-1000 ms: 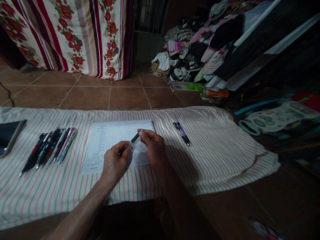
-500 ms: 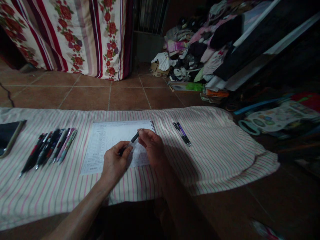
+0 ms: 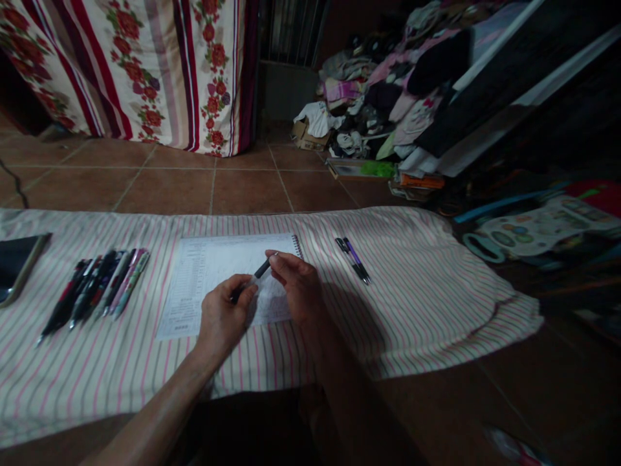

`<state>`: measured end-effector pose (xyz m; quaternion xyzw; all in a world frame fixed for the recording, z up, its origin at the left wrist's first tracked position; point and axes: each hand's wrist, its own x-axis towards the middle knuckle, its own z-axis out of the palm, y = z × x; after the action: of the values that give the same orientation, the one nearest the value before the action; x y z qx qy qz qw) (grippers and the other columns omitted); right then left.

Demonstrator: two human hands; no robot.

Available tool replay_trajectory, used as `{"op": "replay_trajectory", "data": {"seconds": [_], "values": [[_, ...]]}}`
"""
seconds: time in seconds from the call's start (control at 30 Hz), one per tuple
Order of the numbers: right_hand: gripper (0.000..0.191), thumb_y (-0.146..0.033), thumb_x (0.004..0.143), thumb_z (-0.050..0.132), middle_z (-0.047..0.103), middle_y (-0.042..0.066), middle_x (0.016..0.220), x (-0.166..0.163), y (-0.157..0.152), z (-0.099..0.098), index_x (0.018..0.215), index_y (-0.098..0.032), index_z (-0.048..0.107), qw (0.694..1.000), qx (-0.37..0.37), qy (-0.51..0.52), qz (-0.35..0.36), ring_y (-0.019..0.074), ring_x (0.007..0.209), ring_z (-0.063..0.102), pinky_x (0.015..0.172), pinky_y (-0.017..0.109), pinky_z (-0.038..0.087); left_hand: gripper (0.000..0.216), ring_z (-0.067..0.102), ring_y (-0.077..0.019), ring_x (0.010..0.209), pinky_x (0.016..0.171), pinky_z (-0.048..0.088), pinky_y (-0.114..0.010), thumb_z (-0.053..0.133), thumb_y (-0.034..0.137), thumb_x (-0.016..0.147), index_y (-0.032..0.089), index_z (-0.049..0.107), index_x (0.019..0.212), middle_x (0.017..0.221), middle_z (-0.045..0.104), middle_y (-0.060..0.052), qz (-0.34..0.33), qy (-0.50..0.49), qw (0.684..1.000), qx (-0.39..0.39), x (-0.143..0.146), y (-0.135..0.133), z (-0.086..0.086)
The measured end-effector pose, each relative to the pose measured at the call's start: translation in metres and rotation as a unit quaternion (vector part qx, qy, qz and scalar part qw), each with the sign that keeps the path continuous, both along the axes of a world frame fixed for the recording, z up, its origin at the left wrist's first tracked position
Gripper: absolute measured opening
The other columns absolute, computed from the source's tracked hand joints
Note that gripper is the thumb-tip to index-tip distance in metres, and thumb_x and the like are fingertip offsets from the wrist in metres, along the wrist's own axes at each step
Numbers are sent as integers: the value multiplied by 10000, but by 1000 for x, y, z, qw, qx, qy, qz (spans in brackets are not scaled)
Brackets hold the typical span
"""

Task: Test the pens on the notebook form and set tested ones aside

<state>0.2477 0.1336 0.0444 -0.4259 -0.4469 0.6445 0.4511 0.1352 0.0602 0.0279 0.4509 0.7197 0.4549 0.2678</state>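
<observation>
A dark pen [image 3: 262,268] with a pale, clear-looking middle is held slantwise between my two hands. My left hand [image 3: 226,307] pinches its lower end, while the fingers of my right hand [image 3: 297,278] close on its upper tip. Beneath them lies a spiral-bound notebook [image 3: 194,278] with a printed page, partly covered by my hands. To the right, two pens [image 3: 356,260], one of them purple and black, rest side by side on the striped cloth [image 3: 427,291]. A row of several pens [image 3: 99,285] lies to the left of the notebook.
A dark-screened device [image 3: 19,262] sits at the far left of the cloth. Beyond is a tiled floor [image 3: 242,188] with a floral curtain [image 3: 169,71]. Heaped clothes [image 3: 378,97] stand at the back right, near a colourful plastic item [image 3: 543,226].
My right hand's fingers have shifted slightly at the pen's tip, and the hand has turned a little. My left hand and the other pens stay where they were.
</observation>
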Motion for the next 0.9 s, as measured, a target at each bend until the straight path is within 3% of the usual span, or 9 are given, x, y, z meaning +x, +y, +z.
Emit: {"op": "replay_trajectory", "data": {"seconds": [0.2, 0.47, 0.57, 0.73, 0.9], "values": [[260, -418, 584, 722, 610, -23, 617, -3, 2, -2, 685, -184, 669, 999, 14, -31, -30, 109, 604, 511, 615, 253, 403, 220, 630, -190, 764, 733, 464, -322, 562, 353, 756, 208, 666, 885, 821, 697, -26, 10, 30, 999, 2, 1, -2, 1], [279, -436, 574, 721, 555, -48, 551, -6, 2, -4, 608, -197, 582, 998, 27, -33, -39, 103, 561, 489, 576, 246, 389, 213, 632, -183, 756, 727, 465, -315, 563, 351, 760, 210, 668, 881, 808, 695, -20, 3, 26, 1000, 6, 1, -1, 1], [283, -441, 574, 729, 582, -35, 607, -5, 2, -4, 660, -193, 621, 1000, 14, -15, -21, 101, 587, 500, 597, 245, 410, 218, 627, -175, 743, 724, 463, -305, 569, 350, 753, 203, 664, 884, 798, 695, -17, 4, 7, 1000, 5, 0, -1, 1], [356, -462, 636, 690, 662, 20, 864, -3, 2, -1, 887, -209, 688, 1000, 7, 9, 14, 131, 755, 576, 683, 262, 461, 209, 609, -157, 691, 690, 456, -281, 559, 359, 764, 202, 656, 862, 736, 684, 3, -6, -15, 1000, 1, 0, 0, 1], [327, -437, 673, 664, 677, 36, 939, -1, 0, 0, 908, -214, 707, 1000, 9, 0, 14, 151, 825, 586, 726, 274, 466, 208, 603, -156, 672, 661, 448, -273, 555, 369, 762, 208, 656, 848, 709, 670, 11, -10, -4, 1000, 2, -1, 0, 1]]}}
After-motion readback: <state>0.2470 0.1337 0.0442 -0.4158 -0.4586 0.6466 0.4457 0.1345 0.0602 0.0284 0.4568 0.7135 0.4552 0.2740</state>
